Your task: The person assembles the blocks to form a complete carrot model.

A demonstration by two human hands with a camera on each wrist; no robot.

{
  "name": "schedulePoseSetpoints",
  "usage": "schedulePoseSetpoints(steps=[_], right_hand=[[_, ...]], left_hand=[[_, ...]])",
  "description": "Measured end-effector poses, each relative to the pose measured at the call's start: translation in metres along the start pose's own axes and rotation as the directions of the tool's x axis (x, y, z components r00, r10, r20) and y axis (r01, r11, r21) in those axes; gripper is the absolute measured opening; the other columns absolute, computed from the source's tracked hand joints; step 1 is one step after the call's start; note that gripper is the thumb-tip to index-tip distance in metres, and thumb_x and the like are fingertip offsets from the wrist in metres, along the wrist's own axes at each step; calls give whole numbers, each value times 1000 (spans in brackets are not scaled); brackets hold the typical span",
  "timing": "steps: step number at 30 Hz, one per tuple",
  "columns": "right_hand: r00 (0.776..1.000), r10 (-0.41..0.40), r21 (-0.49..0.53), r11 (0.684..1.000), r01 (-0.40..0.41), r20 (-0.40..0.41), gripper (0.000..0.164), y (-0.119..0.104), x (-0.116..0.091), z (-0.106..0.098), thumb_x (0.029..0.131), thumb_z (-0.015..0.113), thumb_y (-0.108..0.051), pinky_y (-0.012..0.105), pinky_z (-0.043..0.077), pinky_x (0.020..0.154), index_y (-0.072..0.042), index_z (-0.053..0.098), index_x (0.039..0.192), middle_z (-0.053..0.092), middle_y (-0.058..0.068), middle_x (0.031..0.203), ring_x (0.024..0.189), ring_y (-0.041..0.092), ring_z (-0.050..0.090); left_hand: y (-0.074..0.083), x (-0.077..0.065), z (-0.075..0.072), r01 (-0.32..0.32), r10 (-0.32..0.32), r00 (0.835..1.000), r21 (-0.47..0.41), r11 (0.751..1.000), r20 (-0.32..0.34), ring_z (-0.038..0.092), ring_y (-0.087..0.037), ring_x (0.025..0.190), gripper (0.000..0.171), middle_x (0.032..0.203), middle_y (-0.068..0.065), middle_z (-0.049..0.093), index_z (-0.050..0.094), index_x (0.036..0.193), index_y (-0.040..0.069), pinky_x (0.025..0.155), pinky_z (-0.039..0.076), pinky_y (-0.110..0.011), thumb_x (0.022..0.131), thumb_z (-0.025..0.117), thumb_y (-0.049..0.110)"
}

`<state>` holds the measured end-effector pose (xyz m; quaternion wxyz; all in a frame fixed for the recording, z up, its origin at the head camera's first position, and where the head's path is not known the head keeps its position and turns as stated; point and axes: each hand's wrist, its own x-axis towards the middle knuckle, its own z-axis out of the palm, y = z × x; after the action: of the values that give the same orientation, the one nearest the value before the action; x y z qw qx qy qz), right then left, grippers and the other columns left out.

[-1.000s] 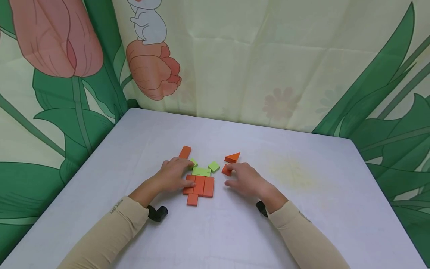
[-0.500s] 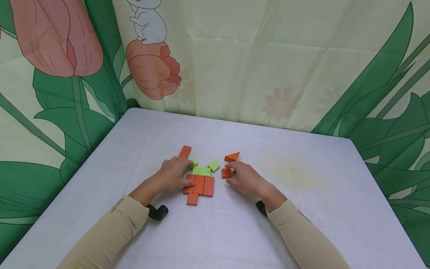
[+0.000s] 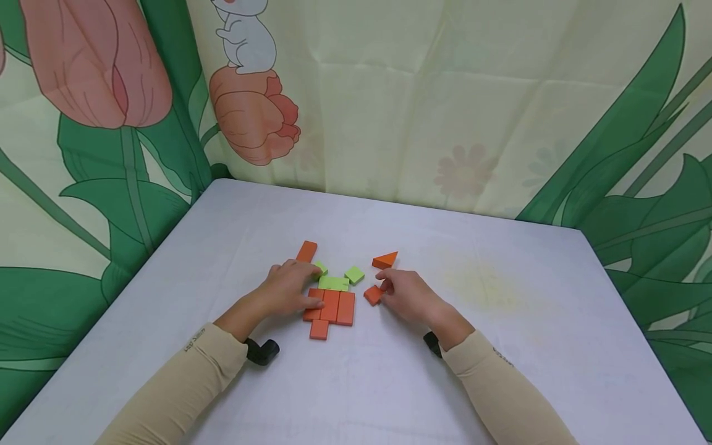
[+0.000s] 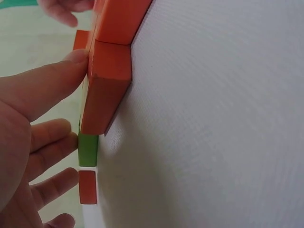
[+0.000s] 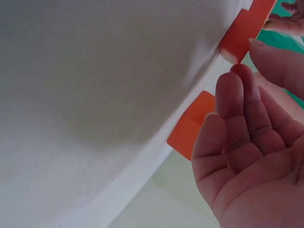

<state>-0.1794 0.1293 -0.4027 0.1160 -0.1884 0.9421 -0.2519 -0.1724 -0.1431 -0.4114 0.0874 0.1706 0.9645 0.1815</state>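
Observation:
My left hand (image 3: pixel 287 289) rests over the left side of a flat arrangement of blocks. Its thumb touches one of the red-orange rectangular blocks (image 3: pixel 330 306), and its fingertips lie at a small green block (image 3: pixel 320 268), mostly covered. Above the red-orange row sits a green block with a notched-looking upper edge (image 3: pixel 334 283). My right hand (image 3: pixel 410 295) is low over the table, fingers loosely bent, beside a small orange block (image 3: pixel 372 295). In the right wrist view the thumb tip is right at an orange block (image 5: pixel 236 38), with a gap between thumb and fingers.
Behind the right hand lies an orange triangular block (image 3: pixel 385 260). A green square block (image 3: pixel 354 275) stands near the notched one. One long orange block (image 3: pixel 306 251) lies beyond the left hand, and a small one (image 3: pixel 319 329) at the near side. A printed curtain (image 3: pixel 389 105) hangs behind the table (image 3: pixel 500 371).
The small orange block by my right hand has turned and slid slightly towards me and left. The right fingers have drawn back a little from it. My left hand has stayed put.

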Motion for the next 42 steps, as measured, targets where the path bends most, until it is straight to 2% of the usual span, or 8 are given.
schedulePoseSetpoints(steps=[5, 13, 21, 29, 39, 42], right_hand=[[999, -16, 24, 1000, 15, 37, 35, 0, -3, -1, 91, 69, -4, 32, 51, 81, -4, 63, 125, 63, -3, 92, 86, 15, 58], [999, -31, 47, 998, 30, 39, 34, 1, -1, 0, 91, 65, -4, 38, 49, 91, -9, 66, 124, 65, 0, 113, 101, 19, 59], [997, -32, 30, 999, 29, 75, 26, 1, -8, 2, 89, 72, -11, 37, 49, 91, -14, 69, 115, 65, -5, 104, 98, 17, 58], [986, -105, -1, 994, 106, 132, 23, -8, -28, 10, 86, 77, -13, 37, 49, 85, -15, 72, 108, 66, -8, 94, 93, 16, 59], [964, -202, -120, 967, 224, 173, 21, -35, -42, 26, 87, 79, -20, 34, 49, 79, -16, 73, 107, 68, -10, 93, 91, 15, 58], [962, -221, -157, 957, 246, 161, 28, -42, -44, 29, 87, 79, -22, 35, 49, 81, -14, 71, 112, 67, -7, 100, 95, 16, 57]], left_hand=[[1, 0, -1, 8, -8, 1000, 1, 1000, 0, 46, -29, 127, 67, 136, -5, 59, 59, 137, 11, 99, 36, -52, 82, 82, 42], [1, 1, 0, 10, -10, 1000, -1, 1000, 2, 47, -29, 126, 66, 135, -5, 59, 60, 136, 11, 99, 36, -51, 82, 83, 42], [1, 1, -1, 4, -4, 1000, 5, 1000, 3, 47, -29, 125, 66, 135, -5, 59, 60, 136, 11, 99, 36, -52, 82, 82, 42], [2, 0, -2, 6, -6, 1000, 14, 1000, 1, 47, -29, 124, 65, 134, -5, 59, 60, 135, 11, 98, 37, -51, 82, 83, 42], [2, 0, -2, 1, -1, 1000, 18, 1000, 3, 47, -30, 126, 65, 135, -6, 59, 61, 135, 11, 99, 36, -53, 82, 82, 43], [3, 1, -2, 7, -7, 1000, 21, 1000, 5, 47, -30, 126, 66, 135, -6, 59, 60, 136, 12, 99, 36, -52, 82, 82, 44]])
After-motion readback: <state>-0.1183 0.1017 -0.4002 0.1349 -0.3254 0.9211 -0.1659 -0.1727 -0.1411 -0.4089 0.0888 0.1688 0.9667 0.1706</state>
